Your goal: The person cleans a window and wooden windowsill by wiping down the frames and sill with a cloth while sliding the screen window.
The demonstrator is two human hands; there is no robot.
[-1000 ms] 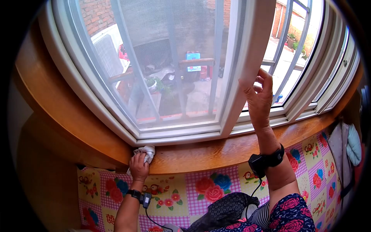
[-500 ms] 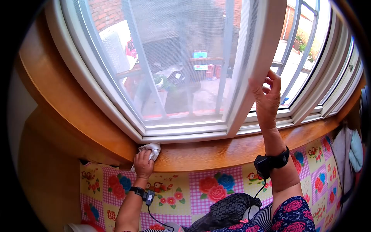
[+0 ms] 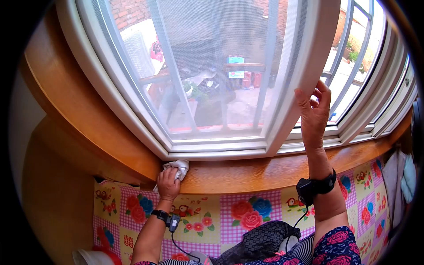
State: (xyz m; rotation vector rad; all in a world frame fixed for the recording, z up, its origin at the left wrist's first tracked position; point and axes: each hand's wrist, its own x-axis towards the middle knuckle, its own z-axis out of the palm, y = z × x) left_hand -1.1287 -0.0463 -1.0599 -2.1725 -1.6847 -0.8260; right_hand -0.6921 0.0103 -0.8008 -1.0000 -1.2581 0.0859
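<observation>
My left hand [image 3: 168, 183] presses a crumpled white cloth [image 3: 181, 168] onto the wooden windowsill [image 3: 229, 176], right by the lower left corner of the window frame. Its fingers are bent over the cloth, which sticks out past the fingertips. Higher up, my right hand [image 3: 314, 117] grips the upright edge of the white window sash [image 3: 289, 112], thumb on the near face and the other fingers curled behind it. Mesh fills the sash [image 3: 216, 48], and to its right the window stands open. Each wrist wears a black strap with a cabled device.
Metal bars [image 3: 349, 48] stand outside the window, with a yard beyond. Below the sill lies a flowered, checked sheet [image 3: 247, 214]. Grey and light blue cloths [image 3: 408, 172] hang at the right. A white container [image 3: 90, 257] sits at the lower left.
The camera view has shifted slightly, so the window and both hands appear a little further right. Both hands keep their places on the cloth and the sash.
</observation>
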